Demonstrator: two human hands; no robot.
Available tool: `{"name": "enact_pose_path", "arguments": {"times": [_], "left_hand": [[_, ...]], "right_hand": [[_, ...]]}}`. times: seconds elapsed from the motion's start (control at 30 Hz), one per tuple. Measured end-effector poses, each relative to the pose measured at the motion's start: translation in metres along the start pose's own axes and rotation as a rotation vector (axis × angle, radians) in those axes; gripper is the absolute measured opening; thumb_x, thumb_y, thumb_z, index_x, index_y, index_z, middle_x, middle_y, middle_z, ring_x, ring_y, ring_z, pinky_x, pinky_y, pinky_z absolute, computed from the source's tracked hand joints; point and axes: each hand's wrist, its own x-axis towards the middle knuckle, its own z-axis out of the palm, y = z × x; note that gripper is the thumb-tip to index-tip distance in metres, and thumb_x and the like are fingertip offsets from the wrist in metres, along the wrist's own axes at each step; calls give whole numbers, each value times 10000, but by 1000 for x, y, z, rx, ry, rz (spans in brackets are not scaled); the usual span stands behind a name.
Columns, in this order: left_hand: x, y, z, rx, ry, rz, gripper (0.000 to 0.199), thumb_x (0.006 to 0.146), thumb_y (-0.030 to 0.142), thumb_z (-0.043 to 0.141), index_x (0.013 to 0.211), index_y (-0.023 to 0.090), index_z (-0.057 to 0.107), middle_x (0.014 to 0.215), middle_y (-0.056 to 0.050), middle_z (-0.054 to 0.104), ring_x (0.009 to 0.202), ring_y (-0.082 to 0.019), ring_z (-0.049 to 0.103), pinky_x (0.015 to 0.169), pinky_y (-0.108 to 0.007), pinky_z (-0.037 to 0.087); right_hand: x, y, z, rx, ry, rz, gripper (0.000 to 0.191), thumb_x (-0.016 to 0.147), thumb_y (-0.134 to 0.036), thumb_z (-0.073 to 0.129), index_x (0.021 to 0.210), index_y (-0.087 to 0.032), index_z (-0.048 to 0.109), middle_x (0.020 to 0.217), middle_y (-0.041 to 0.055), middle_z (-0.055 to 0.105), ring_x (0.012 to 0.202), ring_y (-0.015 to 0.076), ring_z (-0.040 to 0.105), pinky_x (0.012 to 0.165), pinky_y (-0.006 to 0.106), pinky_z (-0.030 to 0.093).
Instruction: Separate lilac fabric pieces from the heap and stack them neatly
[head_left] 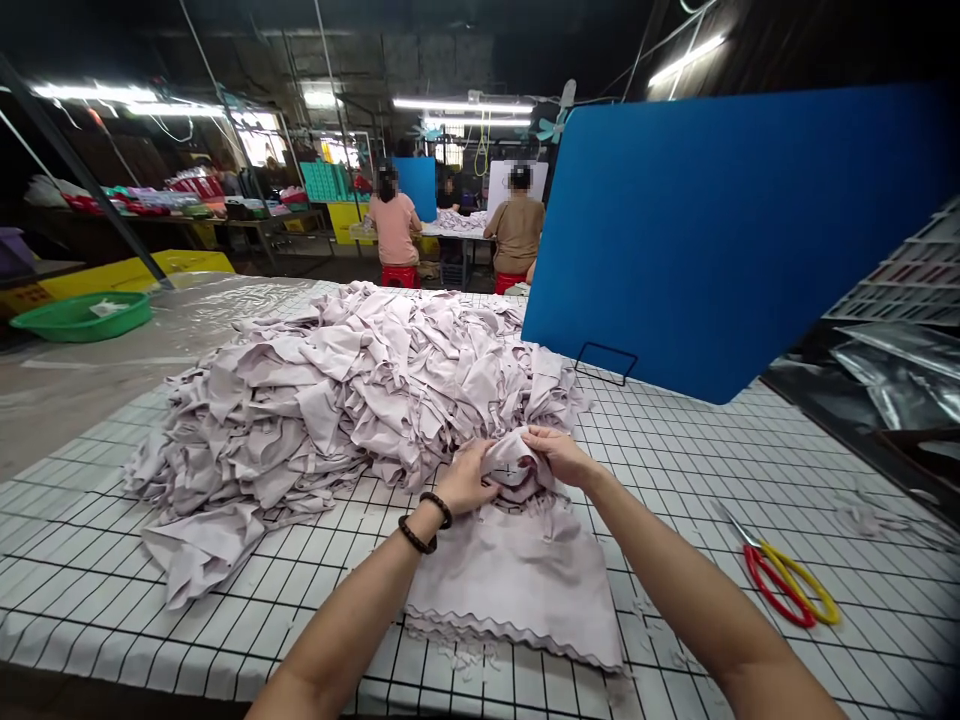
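A pale pinkish-grey cloth piece (517, 580) with a scalloped lower edge lies spread on the gridded white tablecloth (675, 440), near the front. At its gathered upper end, my left hand (469, 478) pinches the fabric from the left; two dark bead bracelets circle that wrist. My right hand (556, 455) grips the same fabric on the right, thumb and fingers pressed together. A fold of cloth rises between both hands. Behind and to the left is a large heap of similar cloth pieces (322, 390).
Scissors (784, 580) with red and yellow handles lie at the right. A big blue board (697, 240) stands at the back right on a black wire stand (606, 364). A green basket (86, 318) is far left. People sit at a farther table. Thread scraps lie about.
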Motion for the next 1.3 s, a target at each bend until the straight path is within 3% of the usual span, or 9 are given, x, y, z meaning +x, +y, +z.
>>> {"name": "enact_pose_path", "arguments": {"times": [0.17,0.23,0.33,0.5,0.67,0.8,0.93,1.13,1.3], "left_hand": [[12,-7,-9,-40,80,-198,226,619,68,616,810,181,661,845,-26,660,909,-197,571,854,-263,408],[18,-7,-16,-92,88,-242,75,683,135,574,712,154,640,714,-23,643,773,-179,586,747,-249,437],[26,-1,-26,-222,83,-323,172,750,252,503,680,134,605,614,-28,618,614,-163,582,616,-249,457],[33,13,-37,-455,-24,-410,290,737,319,444,831,103,613,720,-80,670,667,-200,635,626,-304,503],[37,10,-44,-860,-195,-460,323,720,337,446,778,81,633,665,-106,674,693,-248,658,653,-360,523],[40,3,-52,-1006,-72,-444,211,714,251,472,755,126,637,685,-68,687,656,-224,656,660,-365,530],[40,0,-62,-1011,2,-419,180,735,235,486,712,128,629,663,-52,682,672,-202,658,712,-333,526],[34,-3,-51,-675,-149,-501,295,741,366,554,816,94,639,718,-82,691,693,-208,656,681,-304,504],[26,-2,-42,-203,-156,-520,250,666,285,656,837,106,620,715,-57,657,648,-176,604,614,-268,458]], "right_hand": [[-3,-12,-8,-615,21,-66,404,637,-392,720,918,-176,527,766,5,577,633,134,509,563,233,386],[-4,-10,-13,-1022,122,-125,421,601,-224,723,973,-190,528,888,35,599,754,178,534,642,258,387],[-4,-2,-24,-1334,341,-207,482,600,-62,598,1059,-184,518,1028,85,577,877,218,531,739,301,379],[6,13,-45,-925,620,-211,199,622,-136,552,812,-169,602,948,73,572,945,234,513,799,332,401],[15,11,-51,-175,353,-40,175,688,-320,603,781,-172,598,747,42,621,715,180,582,655,298,471],[6,2,-54,182,139,74,205,724,-341,614,833,-170,586,723,57,655,706,199,627,653,313,510],[-8,4,-64,231,20,202,218,764,-355,567,842,-155,598,743,76,675,724,219,651,688,333,513],[-4,17,-71,171,210,71,200,716,-368,569,768,-176,587,727,59,652,716,202,621,718,320,483],[-20,19,-61,-471,502,-16,211,672,-362,635,739,-187,536,727,6,580,658,147,523,625,260,422]]}}
